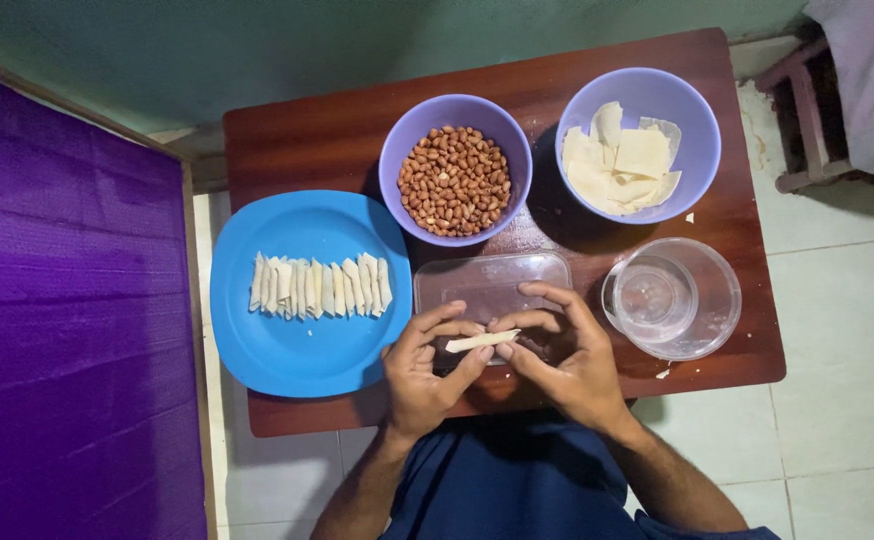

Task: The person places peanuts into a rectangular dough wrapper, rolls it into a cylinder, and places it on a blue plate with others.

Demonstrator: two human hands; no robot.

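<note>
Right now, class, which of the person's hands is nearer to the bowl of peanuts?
Left. The left hand lies almost directly below the bowl of peanuts, while the right hand sits farther off to its lower right. Both pinch the rolled pastry.

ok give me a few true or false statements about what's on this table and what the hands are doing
1. Both hands hold one thin pale rolled pastry stick between them. True: the left hand and right hand each pinch an end.
2. The round blue plastic plate is bare. False: a row of pale rolled pastry sticks lies across it.
3. The purple bowl of brown peanuts stands between the blue plate and the purple bowl of pale pastry sheets. True.
4. The clear round container holds peanuts. False: no peanuts show in it.
5. The clear rectangular plastic tray sits on the blue plate. False: it lies on the brown wooden table, beside the plate.
</note>
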